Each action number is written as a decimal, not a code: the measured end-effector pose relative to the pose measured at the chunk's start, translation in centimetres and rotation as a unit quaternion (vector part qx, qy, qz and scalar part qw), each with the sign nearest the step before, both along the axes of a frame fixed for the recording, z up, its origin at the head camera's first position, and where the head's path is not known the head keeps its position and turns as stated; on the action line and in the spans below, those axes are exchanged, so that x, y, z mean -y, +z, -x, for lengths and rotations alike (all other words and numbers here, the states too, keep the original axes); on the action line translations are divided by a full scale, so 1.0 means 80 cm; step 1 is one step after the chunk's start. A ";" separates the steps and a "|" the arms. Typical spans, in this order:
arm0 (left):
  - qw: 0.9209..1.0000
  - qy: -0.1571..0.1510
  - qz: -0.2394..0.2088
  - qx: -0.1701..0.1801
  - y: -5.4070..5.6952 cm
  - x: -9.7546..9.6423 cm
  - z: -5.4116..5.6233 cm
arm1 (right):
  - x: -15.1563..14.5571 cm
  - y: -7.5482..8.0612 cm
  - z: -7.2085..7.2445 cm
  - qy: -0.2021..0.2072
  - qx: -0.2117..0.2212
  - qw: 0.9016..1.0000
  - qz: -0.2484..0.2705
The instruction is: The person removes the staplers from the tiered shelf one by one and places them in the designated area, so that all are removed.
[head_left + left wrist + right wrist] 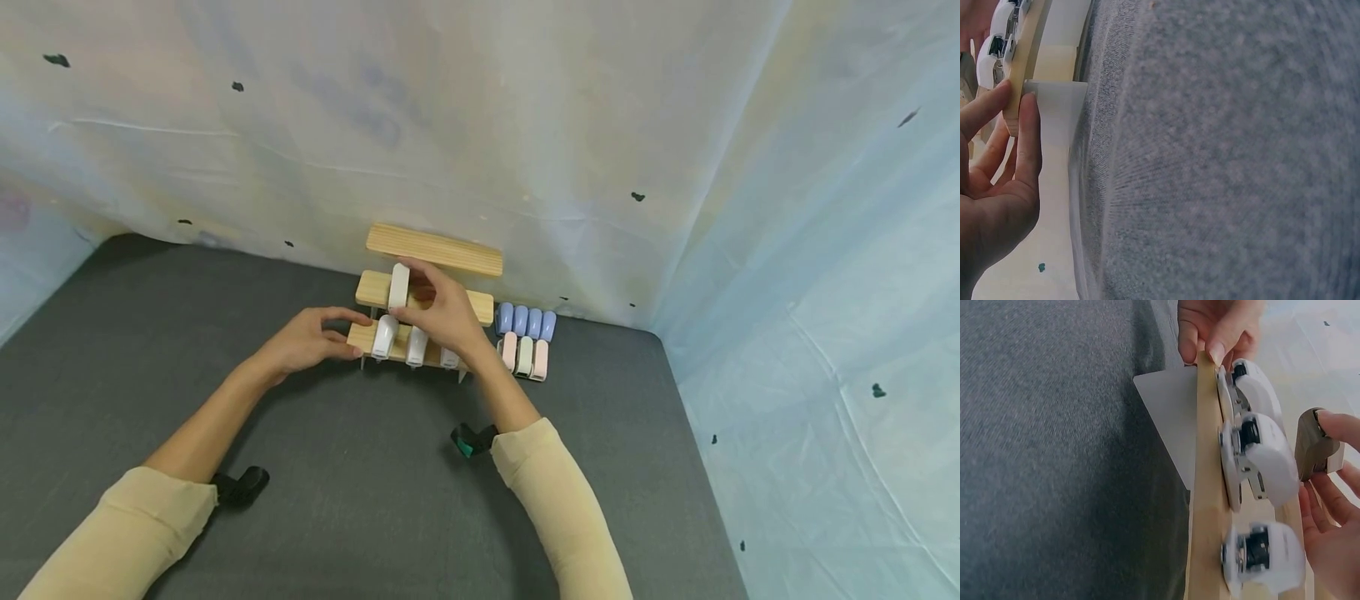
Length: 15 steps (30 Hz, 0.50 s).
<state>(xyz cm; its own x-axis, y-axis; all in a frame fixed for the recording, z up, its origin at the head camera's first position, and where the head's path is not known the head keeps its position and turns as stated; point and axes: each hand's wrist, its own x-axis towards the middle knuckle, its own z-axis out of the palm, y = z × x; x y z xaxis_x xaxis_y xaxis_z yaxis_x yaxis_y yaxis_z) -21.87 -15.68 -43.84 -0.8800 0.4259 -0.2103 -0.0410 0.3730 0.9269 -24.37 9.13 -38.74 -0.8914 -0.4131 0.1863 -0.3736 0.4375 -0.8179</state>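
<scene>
My right hand (444,308) pinches a whitish stapler (399,287) between thumb and fingers, at the left part of the middle tier of a small wooden stepped rack. In the right wrist view that stapler (1317,445) looks greyish beige in shade; whether it touches the board cannot be told. My left hand (306,342) grips the left end of the rack's lowest board (362,336), thumb and fingers on either face of the wood (1014,115). Along that board stand three white staplers (1266,453), the rightmost partly hidden by my right hand in the head view.
Right of the rack are several blue-violet staplers (520,320) in a row, with pink and pale green staplers (525,357) in front. The rack's top board (435,248) lies close to the hanging curtain (450,125). A grey cloth (360,483) covers the table.
</scene>
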 end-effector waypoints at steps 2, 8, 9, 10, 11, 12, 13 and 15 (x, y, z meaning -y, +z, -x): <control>1.000 -0.001 0.001 -0.001 0.000 0.001 0.000 | -0.003 0.000 -0.001 0.002 0.005 1.000 0.007; 1.000 0.002 -0.003 -0.003 -0.002 0.002 0.000 | -0.014 0.003 -0.006 0.004 0.003 1.000 0.022; 1.000 0.002 -0.004 -0.004 -0.002 0.001 0.000 | -0.017 0.003 -0.007 0.003 0.003 1.000 0.028; 1.000 0.001 -0.005 -0.006 -0.002 0.001 0.000 | -0.019 0.002 -0.008 0.002 0.003 0.999 0.033; 1.000 0.000 -0.006 -0.008 -0.001 0.000 0.000 | -0.022 0.002 -0.009 0.001 0.002 0.999 0.037; 1.000 -0.002 -0.006 -0.011 -0.001 0.000 0.000 | -0.025 0.001 -0.009 0.000 0.001 0.999 0.042; 1.000 -0.003 -0.007 -0.013 -0.001 -0.001 -0.001 | -0.027 0.001 -0.010 -0.001 0.000 0.999 0.047; 1.000 -0.002 -0.005 -0.014 0.000 0.000 -0.002 | -0.033 -0.001 -0.010 -0.001 -0.002 0.999 0.053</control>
